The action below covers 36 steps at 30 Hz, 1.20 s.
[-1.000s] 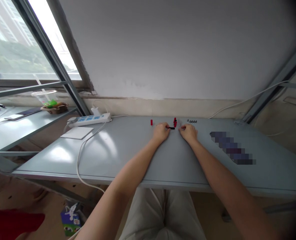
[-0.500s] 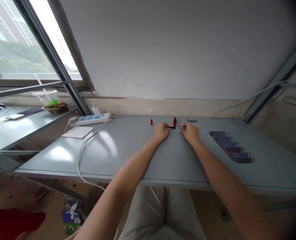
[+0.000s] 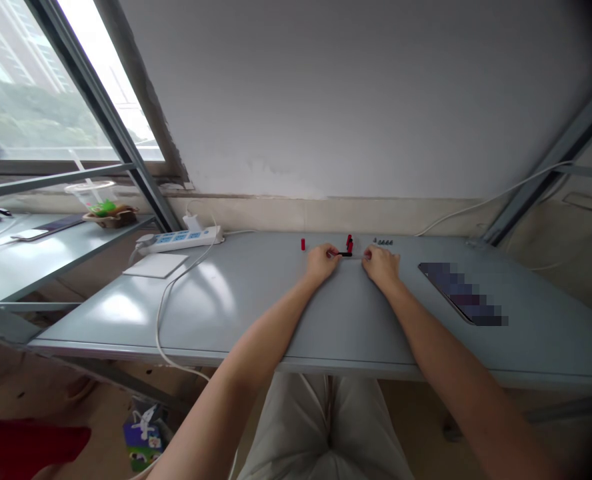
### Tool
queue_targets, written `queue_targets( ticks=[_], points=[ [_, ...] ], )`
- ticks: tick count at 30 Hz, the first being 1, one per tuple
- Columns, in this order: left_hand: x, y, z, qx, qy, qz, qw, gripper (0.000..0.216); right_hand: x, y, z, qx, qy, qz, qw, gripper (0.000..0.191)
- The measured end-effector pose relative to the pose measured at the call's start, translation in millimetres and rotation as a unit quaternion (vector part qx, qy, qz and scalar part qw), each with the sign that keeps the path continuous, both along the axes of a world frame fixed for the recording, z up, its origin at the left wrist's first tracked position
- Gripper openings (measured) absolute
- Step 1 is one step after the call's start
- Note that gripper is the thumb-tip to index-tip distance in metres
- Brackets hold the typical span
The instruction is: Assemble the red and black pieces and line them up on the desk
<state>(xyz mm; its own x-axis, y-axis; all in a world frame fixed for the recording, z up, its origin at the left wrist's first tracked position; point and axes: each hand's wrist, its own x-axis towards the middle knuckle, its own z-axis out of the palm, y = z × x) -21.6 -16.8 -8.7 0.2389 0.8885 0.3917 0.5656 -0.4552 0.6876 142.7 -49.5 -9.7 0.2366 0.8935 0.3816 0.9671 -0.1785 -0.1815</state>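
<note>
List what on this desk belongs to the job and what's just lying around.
Part of the job, by the look of it: left hand, right hand, small black piece between them, red pieces, row of small dark parts.

Lying around: power strip, white pad, plastic cup.
</note>
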Motion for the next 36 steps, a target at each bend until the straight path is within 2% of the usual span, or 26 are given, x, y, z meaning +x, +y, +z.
queue_targets(
  ticks=[12, 21, 28, 36],
  points=[
    [1.0, 2.2, -3.8, -0.013, -0.034, -0.011, 0.999, 0.012, 1.8, -0.8, -0.4, 0.003, -0.01, 0.005, 1.0, 0.016],
    [0.7, 3.9, -4.8, -0.098, -0.136, -0.042, 0.985, 0.014, -0.4, -3.4, 1.9, 0.006, -0.007, 0.016, 1.0, 0.015],
    [1.2, 3.9, -6.4, -0.087, -0.136, -0.058, 0.985, 0.014, -7.9, -3.7, 3.0, 0.012, 0.008, 0.062, 0.998, 0.016],
    [0.4, -0.5, 0.1, -0.08, -0.111, -0.048, 0.989, 0.014, -17.5, -7.3, 6.0, 0.018, 0.026, 0.097, 0.995, 0.024]
  ],
)
